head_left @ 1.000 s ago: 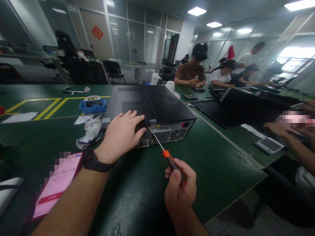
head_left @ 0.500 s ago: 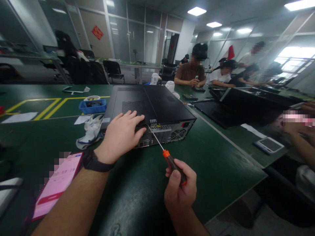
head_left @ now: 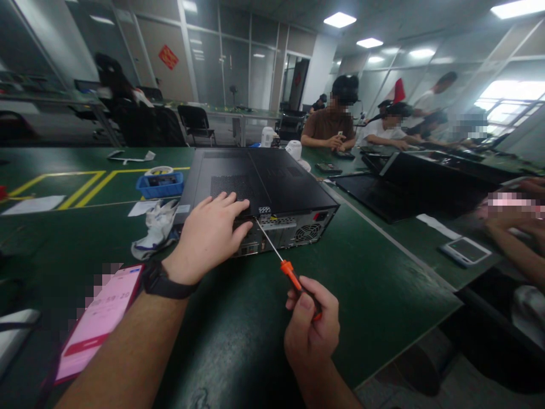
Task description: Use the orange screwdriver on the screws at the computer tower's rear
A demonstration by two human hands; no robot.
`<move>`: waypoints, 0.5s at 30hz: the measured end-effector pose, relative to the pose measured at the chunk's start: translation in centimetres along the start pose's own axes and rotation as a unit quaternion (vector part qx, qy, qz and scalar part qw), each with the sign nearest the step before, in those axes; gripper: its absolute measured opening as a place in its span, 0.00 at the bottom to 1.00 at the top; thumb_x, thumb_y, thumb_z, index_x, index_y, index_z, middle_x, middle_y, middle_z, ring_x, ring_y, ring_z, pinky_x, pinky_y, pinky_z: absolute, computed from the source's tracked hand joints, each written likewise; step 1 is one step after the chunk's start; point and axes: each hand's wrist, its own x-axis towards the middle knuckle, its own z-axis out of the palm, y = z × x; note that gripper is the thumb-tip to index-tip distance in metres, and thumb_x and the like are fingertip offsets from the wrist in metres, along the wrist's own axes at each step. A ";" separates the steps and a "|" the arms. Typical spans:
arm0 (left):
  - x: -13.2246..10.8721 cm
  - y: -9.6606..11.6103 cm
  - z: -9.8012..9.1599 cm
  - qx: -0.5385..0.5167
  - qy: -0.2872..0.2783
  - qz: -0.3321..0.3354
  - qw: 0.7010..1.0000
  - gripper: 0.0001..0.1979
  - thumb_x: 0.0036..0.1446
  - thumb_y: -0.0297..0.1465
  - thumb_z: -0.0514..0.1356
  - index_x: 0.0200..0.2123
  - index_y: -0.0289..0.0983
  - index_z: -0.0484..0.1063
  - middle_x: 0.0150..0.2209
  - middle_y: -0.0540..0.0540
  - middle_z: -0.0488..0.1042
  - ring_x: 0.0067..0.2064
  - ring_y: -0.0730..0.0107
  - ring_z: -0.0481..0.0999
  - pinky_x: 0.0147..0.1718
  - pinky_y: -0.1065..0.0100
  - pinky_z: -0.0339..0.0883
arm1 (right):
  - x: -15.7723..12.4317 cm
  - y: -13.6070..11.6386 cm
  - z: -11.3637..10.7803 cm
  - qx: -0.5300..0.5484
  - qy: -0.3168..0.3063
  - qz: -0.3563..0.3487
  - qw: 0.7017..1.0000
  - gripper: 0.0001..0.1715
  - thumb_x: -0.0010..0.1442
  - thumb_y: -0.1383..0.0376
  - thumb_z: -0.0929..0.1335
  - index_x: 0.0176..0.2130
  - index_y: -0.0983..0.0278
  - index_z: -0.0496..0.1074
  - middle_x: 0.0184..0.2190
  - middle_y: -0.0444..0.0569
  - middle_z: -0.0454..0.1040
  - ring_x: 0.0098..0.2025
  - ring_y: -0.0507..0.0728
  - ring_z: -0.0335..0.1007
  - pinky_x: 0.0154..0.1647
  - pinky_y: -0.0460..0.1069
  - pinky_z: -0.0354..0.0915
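A black desktop computer case (head_left: pixel 293 184) lies flat on the green table, its rear panel with a round fan grille towards me. My left hand (head_left: pixel 213 232) rests with fingers spread on the case's top near the rear edge, thumb hanging over that edge. In my right hand (head_left: pixel 314 324) is a screwdriver (head_left: pixel 292 276) with an orange and dark handle, fingers wrapped round it. Its thin shaft points up and left, and the tip meets the upper rear edge of the case beside my left thumb. Whether a screw sits at the tip is too small to tell.
Left of the case are a blue tray (head_left: pixel 159 184) with a roll of tape, crumpled white gloves (head_left: pixel 156 226) and a lit phone (head_left: pixel 100 324). On the right lie black panels (head_left: pixel 374 196) and a small grey device (head_left: pixel 467 251). A co-worker's arm (head_left: pixel 517 244) reaches in there.
The screwdriver handle has turned slightly in my right hand, showing more orange. Its tip stays at the same spot, and my left hand has not moved.
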 end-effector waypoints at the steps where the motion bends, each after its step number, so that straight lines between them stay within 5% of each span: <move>1: 0.0 0.0 0.0 0.001 0.000 0.000 1.000 0.24 0.70 0.38 0.58 0.64 0.37 0.76 0.67 0.35 0.75 0.69 0.44 0.72 0.69 0.45 0.65 | -0.2 0.1 0.0 -0.001 0.001 0.011 1.000 0.15 0.73 0.66 0.65 0.57 0.61 0.72 0.36 0.46 0.77 0.28 0.51 0.75 0.27 0.47 0.74; 8: 0.0 0.0 0.0 0.000 0.004 0.000 1.000 0.23 0.70 0.38 0.58 0.64 0.38 0.76 0.67 0.36 0.75 0.70 0.45 0.72 0.69 0.46 0.65 | -0.5 -0.3 -0.1 0.015 -0.005 0.016 1.000 0.20 0.71 0.64 0.66 0.61 0.62 0.70 0.43 0.51 0.78 0.32 0.53 0.79 0.30 0.49 0.78; 15: 0.1 -0.1 0.1 -0.009 0.000 0.000 1.000 0.23 0.69 0.38 0.59 0.64 0.38 0.76 0.67 0.35 0.75 0.70 0.43 0.71 0.69 0.44 0.65 | -0.2 -0.1 0.2 0.027 -0.002 0.014 1.000 0.17 0.73 0.65 0.64 0.59 0.62 0.70 0.32 0.44 0.77 0.27 0.52 0.76 0.26 0.47 0.75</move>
